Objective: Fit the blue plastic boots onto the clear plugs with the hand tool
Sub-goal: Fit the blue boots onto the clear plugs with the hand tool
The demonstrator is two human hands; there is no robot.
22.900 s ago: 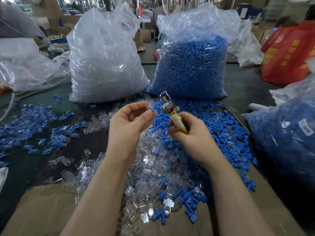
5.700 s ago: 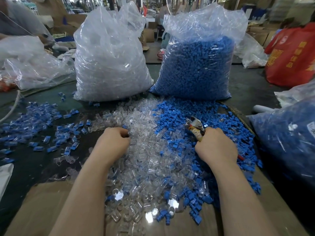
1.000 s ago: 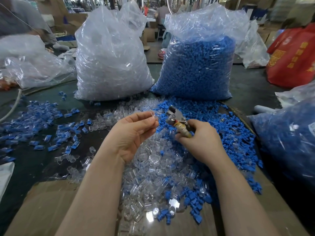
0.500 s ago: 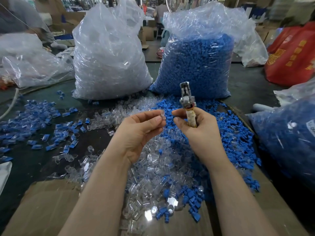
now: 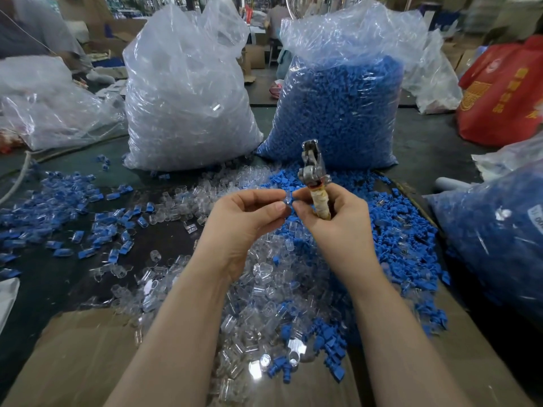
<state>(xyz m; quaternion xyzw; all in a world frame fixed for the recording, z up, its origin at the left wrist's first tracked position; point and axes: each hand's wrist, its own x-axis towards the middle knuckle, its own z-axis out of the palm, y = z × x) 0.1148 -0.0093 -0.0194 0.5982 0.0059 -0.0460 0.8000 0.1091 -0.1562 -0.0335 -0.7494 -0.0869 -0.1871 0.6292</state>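
Plug pinched between left hand and right hand fingertips; right also clenches hand tool; small, slick part may slip.

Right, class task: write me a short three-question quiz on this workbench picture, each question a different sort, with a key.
1. True or false: the right hand holds the hand tool with its metal head pointing up.
2. What does the left hand pinch: A a clear plug, B a red bag, C a cable?
3. Fill in: the big bag of blue boots stands to the ___ of the big bag of clear plugs.

Key: 1 true; 2 A; 3 right.
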